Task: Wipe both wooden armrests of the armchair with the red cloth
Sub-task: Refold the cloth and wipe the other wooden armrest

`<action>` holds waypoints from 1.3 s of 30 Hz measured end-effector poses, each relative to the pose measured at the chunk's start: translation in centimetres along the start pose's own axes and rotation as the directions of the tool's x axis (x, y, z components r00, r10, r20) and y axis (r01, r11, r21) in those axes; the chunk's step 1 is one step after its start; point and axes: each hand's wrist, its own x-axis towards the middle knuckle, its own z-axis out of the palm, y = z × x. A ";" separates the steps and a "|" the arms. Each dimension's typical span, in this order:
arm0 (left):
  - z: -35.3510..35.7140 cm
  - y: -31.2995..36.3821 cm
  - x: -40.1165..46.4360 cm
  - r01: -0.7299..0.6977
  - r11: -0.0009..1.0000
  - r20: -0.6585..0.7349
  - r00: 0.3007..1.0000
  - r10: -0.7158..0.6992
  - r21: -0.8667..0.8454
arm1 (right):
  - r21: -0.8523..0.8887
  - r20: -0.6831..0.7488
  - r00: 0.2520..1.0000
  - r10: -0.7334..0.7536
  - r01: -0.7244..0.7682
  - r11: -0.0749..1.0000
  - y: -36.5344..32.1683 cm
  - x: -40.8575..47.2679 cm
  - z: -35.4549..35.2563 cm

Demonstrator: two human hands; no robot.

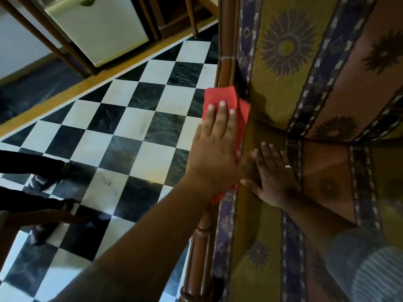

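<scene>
The red cloth (222, 95) lies flat on the armchair's left wooden armrest (225, 62), which runs from bottom to top of the view. My left hand (214, 149) presses flat on the cloth, fingers stretched forward, covering most of it and the wood beneath. A bit of cloth shows below my wrist. My right hand (274, 173), with a ring, rests flat and spread on the patterned seat cushion (327, 171), just right of the armrest. The other armrest is out of view.
A black-and-white chequered floor (122, 131) spreads to the left. Wooden furniture legs and a pale box (98, 31) stand at the top left. Another person's dark legs and shoes (43, 177) are at the left edge.
</scene>
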 end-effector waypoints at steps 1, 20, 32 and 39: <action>0.2 0.2 -1.1 -0.022 0.999 0.026 0.999 0.021 0.038 | 0.017 0.003 1.000 -0.003 0.003 1.000 -0.2 -0.2 -0.1; -0.1 -0.1 0.3 0.033 0.998 0.019 0.999 -0.032 -0.055 | -0.026 -0.022 1.000 -0.003 0.002 1.000 -0.4 -1.9 0.5; 1.5 0.7 -12.1 0.004 0.994 -0.009 1.000 -0.005 -0.110 | -0.002 -0.001 0.999 0.042 -0.042 0.999 -1.3 -10.4 2.1; 0.7 0.9 -5.3 -0.023 0.990 0.063 0.998 0.014 0.142 | -0.039 0.000 1.000 0.020 -0.020 0.999 -1.4 -11.4 2.9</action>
